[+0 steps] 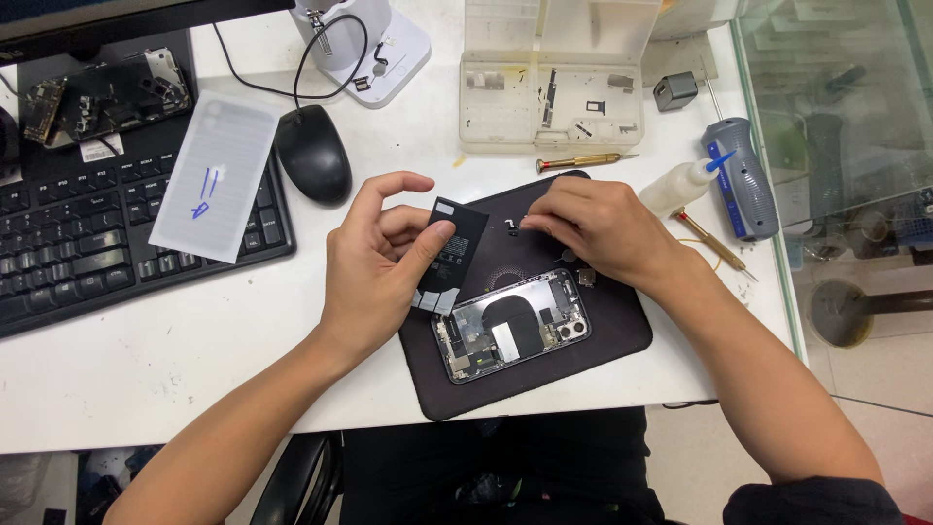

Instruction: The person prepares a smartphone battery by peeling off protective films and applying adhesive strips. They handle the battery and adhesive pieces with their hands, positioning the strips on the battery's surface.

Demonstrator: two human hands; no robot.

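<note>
An opened phone body [512, 326] lies face down on a dark work mat [603, 331], its inner parts and round coil showing. My left hand [374, 262] holds a flat black battery [455, 255] upright above the mat's left edge, thumb pressed on its face. My right hand [593, 228] is over the far side of the mat, its fingertips pinching a small dark part [512, 227] that hangs off the battery's upper edge. A few tiny loose parts [586, 276] rest on the mat beside the phone.
A black keyboard [87, 233] with a white sheet [219, 175] and a circuit board [97, 97] on it lies at left, a black mouse [313, 153] beside it. Behind are a clear parts box [554, 87], screwdrivers [583, 160], a glue bottle [680, 185], a grey-handled tool [743, 180]. Glass counter at right.
</note>
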